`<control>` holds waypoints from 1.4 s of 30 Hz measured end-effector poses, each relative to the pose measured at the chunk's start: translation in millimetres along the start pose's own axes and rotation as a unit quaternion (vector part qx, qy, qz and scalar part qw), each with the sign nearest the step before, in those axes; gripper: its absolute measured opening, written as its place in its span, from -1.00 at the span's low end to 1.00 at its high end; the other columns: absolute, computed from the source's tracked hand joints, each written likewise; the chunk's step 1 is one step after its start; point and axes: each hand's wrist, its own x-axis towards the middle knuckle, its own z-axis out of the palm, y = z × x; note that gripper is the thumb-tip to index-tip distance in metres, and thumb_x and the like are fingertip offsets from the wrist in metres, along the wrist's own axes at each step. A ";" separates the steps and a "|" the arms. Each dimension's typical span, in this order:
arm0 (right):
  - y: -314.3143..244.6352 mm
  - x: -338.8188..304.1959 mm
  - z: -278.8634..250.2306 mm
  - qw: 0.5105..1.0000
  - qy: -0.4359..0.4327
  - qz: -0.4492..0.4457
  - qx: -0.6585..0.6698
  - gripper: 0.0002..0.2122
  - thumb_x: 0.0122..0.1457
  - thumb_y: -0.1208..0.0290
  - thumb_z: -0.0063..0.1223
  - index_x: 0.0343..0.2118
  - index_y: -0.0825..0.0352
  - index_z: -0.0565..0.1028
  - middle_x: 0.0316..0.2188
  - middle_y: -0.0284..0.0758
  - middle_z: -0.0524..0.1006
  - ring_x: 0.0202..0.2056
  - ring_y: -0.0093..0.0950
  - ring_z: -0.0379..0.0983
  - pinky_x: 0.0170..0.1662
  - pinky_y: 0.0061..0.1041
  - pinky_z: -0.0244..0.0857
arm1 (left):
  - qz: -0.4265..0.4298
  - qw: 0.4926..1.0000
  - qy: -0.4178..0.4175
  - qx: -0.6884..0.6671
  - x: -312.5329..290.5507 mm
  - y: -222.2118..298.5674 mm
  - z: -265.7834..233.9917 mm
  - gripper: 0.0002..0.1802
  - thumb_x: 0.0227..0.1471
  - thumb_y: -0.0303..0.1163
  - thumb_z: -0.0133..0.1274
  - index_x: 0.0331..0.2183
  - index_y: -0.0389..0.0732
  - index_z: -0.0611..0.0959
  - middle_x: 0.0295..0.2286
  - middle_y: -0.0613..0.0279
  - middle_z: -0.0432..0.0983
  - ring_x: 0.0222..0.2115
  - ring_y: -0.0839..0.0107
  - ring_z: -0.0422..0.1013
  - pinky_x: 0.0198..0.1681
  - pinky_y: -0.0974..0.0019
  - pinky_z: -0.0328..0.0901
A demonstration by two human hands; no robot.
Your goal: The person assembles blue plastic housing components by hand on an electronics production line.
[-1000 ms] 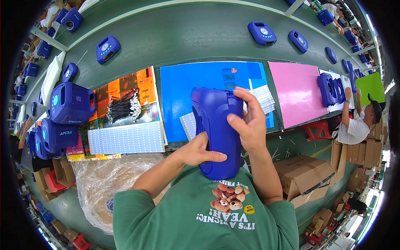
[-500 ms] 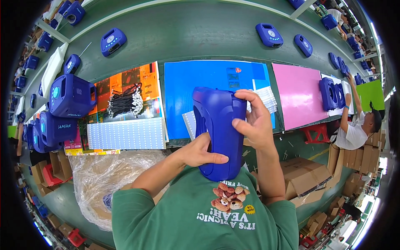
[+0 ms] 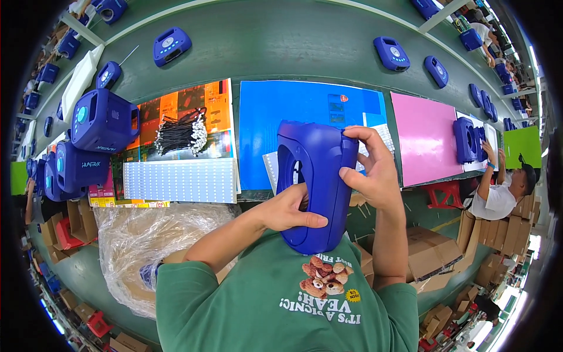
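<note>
A blue plastic speaker housing (image 3: 324,182) stands on end against my green shirt, its rounded back face toward me and a large opening on its left side. My left hand (image 3: 296,212) grips the housing low down, thumb along the outside and fingers reaching into the opening, where they are hidden. At the upper right corner my right hand (image 3: 375,167) pinches the edge, with the index finger on top and the thumb against the side. The housing's front is not visible to me. Behind it, a blue board (image 3: 258,111) lies on the bench.
At left are stacked blue speakers (image 3: 97,126), a bundle of black wires (image 3: 179,135) and a sheet of white strips (image 3: 179,180). Blue front panels (image 3: 172,47) lie on the green bench beyond. Right are a pink board (image 3: 425,141) and a co-worker (image 3: 504,190). Clear plastic wrap (image 3: 141,240) hangs below.
The view has shifted slightly. The housing has turned a little, showing more of its side opening. Both hands keep their hold. The co-worker's reaching arm has drawn back toward the housing beside them.
</note>
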 end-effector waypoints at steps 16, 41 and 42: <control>-0.1 -2.7 2.0 1.000 0.014 0.009 0.000 -0.62 -0.13 0.56 0.09 -0.16 0.38 0.35 -0.19 -0.32 0.33 -0.10 -0.49 0.30 0.02 -0.35 0.22 | 0.010 0.999 -0.015 -0.036 -3.9 -1.3 -1.2 -0.28 -0.16 -0.37 0.25 0.02 -0.38 0.31 -0.11 0.16 0.39 -0.09 0.43 0.32 0.02 0.32 0.21; 9.2 -6.7 14.0 0.993 0.048 -0.004 0.105 -0.54 -0.14 0.61 0.04 -0.08 0.40 0.29 -0.11 -0.27 0.28 -0.05 -0.45 0.25 0.02 -0.41 0.18 | 0.019 1.000 -0.016 0.004 -4.2 -5.2 -0.5 -0.25 -0.18 -0.33 0.27 0.02 -0.39 0.30 -0.12 0.15 0.39 -0.11 0.43 0.32 0.00 0.32 0.21; 11.0 -7.9 16.4 0.990 0.053 -0.020 0.126 -0.54 -0.14 0.61 0.04 -0.07 0.40 0.29 -0.08 -0.26 0.26 -0.03 -0.45 0.23 0.03 -0.44 0.17 | 0.016 1.000 -0.019 0.000 -4.2 -5.4 -0.9 -0.25 -0.18 -0.34 0.27 0.02 -0.39 0.30 -0.12 0.15 0.39 -0.10 0.43 0.32 0.00 0.31 0.21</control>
